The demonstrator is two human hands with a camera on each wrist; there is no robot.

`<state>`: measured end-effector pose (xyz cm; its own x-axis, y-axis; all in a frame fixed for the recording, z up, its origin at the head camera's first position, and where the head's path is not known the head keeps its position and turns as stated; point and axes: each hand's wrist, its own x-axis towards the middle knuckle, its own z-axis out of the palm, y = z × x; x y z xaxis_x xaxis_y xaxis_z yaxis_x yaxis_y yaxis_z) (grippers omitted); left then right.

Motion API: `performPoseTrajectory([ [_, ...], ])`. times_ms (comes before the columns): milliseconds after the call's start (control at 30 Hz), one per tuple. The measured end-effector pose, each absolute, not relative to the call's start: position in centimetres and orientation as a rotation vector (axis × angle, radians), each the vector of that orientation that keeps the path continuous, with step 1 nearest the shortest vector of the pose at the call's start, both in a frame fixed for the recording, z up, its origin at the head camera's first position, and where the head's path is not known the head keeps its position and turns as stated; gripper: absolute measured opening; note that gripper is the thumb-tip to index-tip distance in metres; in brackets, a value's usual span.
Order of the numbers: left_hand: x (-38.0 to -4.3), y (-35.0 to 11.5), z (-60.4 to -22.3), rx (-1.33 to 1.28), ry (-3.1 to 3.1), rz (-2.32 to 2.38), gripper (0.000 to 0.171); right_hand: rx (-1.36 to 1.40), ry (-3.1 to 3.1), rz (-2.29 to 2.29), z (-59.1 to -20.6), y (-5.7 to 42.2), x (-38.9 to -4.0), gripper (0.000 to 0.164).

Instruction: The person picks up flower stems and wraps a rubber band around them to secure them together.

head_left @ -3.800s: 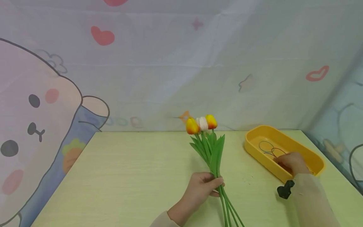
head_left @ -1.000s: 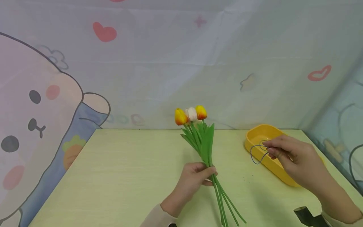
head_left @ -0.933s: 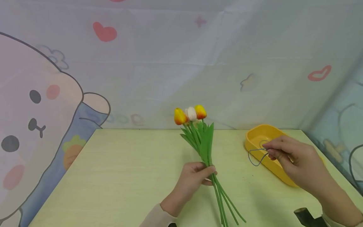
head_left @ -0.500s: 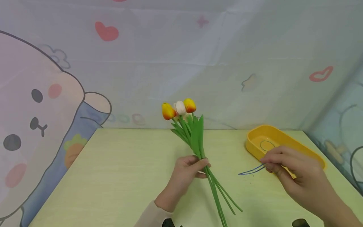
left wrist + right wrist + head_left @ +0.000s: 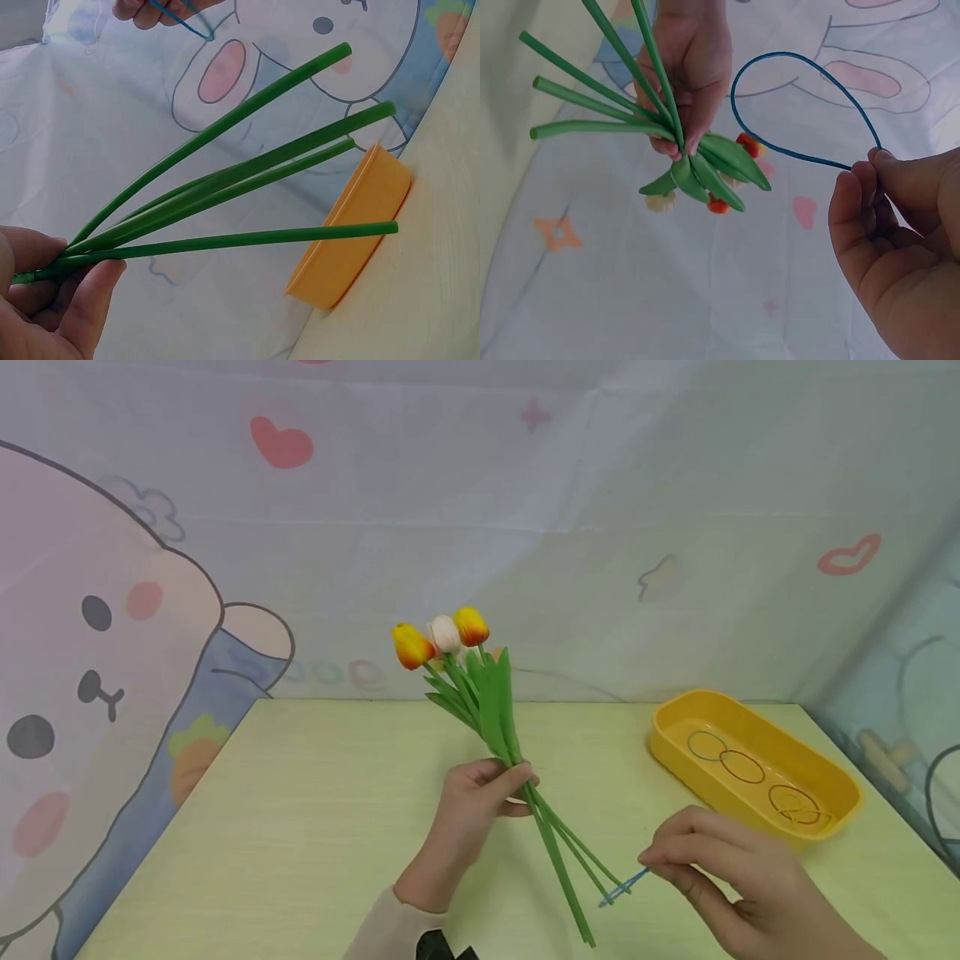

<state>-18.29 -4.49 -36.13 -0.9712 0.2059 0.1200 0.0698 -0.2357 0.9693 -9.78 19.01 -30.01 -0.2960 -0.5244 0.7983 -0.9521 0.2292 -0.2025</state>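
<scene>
My left hand grips a bunch of artificial tulips around the stems, just below the leaves. Yellow-orange and white blooms tilt up to the left, while the bare stems fan out below the hand. My right hand pinches a blue rubber band between thumb and fingertips. In the right wrist view the band hangs as an open loop, apart from the stems. From the head view the loop appears edge-on and overlaps the stem ends; contact there cannot be told.
A yellow tray stands at the right of the pale table, behind my right hand. Several coloured rubber bands lie inside it. A printed cloth backdrop rises behind the table's far edge.
My right hand has taken the blue rubber band from the tray and carried it left and nearer, toward the stem ends. My left hand has moved the tulips left and slightly farther away.
</scene>
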Motion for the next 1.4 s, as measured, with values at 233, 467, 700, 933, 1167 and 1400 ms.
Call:
performPoseTrajectory([
  [233, -18.3, -4.6, -36.1, 0.34, 1.88, 2.391, 0.028, 1.338, -2.074, 0.987, -32.2, 18.5, -9.0, 0.013],
  [467, -18.3, -4.7, -36.0, 0.311, 1.885, 2.399, 0.026, 1.341, -2.204, 1.093, -33.6, 18.2, -8.4, 0.013],
  [700, -18.2, -4.9, -35.7, 0.298, 1.887, 2.412, 0.024, 1.351, -2.249, 1.103, -34.5, 18.2, -8.5, 0.019],
  [933, -18.0, -4.8, -35.6, 0.306, 1.878, 2.409, 0.025, 1.38, -2.219, 1.111, -35.3, 18.2, -9.4, 0.014],
  [1167, -17.8, -4.4, -35.7, 0.34, 1.866, 2.394, 0.027, 1.322, -2.259, 1.129, -34.6, 18.1, -9.8, 0.031],
  [1400, -17.5, -3.9, -36.0, 0.368, 1.855, 2.364, 0.027, 1.307, -2.228, 1.089, -33.5, 18.0, -10.4, 0.018],
])
